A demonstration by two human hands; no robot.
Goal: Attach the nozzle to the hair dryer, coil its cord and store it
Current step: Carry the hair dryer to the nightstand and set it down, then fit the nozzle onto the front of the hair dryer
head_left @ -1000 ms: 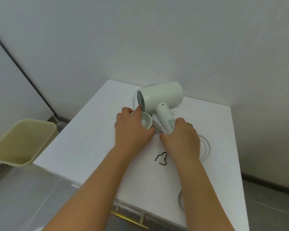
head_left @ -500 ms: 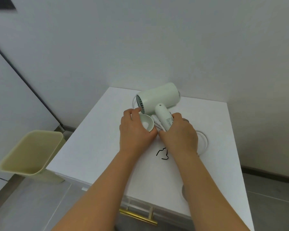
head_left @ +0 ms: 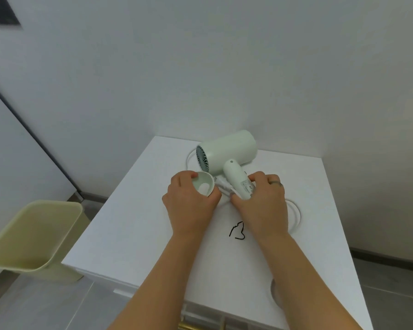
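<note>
A pale green hair dryer [head_left: 228, 151] rests at the back of the white cabinet top [head_left: 138, 225], its vented rear end facing left. My right hand [head_left: 260, 203] grips the dryer's handle low down. In my left hand [head_left: 188, 206] is the round pale green nozzle [head_left: 202, 185], its open side up, just left of the handle. The white cord [head_left: 295, 214] loops on the top to the right of my right hand and partly under both hands. A small black twist tie [head_left: 237, 231] lies near my right wrist.
A beige bin [head_left: 31, 236] stands on the floor left of the cabinet. White walls close off the back and right sides. A gold drawer handle [head_left: 188, 326] shows at the cabinet's front edge. A round recess [head_left: 275, 294] sits at the front right of the top.
My left hand has turned the nozzle so its open side shows more fully. The view has tilted upward slightly. The dryer and my right hand stay where they were.
</note>
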